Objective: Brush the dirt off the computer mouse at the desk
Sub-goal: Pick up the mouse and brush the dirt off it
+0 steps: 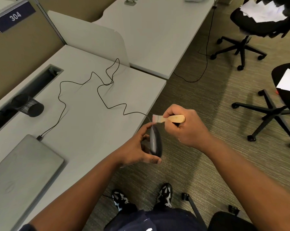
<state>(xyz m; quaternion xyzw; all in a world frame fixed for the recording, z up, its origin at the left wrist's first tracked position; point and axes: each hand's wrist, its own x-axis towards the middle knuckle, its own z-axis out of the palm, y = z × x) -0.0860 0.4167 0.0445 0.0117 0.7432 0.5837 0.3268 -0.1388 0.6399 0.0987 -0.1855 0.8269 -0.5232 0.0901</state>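
mouse [155,142] edge-up in left hand [137,147] | brush [167,118] in right hand [184,127], bristles seemingly touching

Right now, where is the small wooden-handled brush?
In the head view, the small wooden-handled brush sits in the right hand, right of the desk edge, bristles just above the dark grey computer mouse.

There is just the one view, from a wide-angle camera on the person's head, looking forward and steeply down, so their own shoes [165,194] and lap show at the bottom edge. It sits close above the near corner of the table [84,124], with both forearms reaching up from the lower edge into the middle. Farther out it takes in the carpet [199,90] and office chairs [251,30] on the right.
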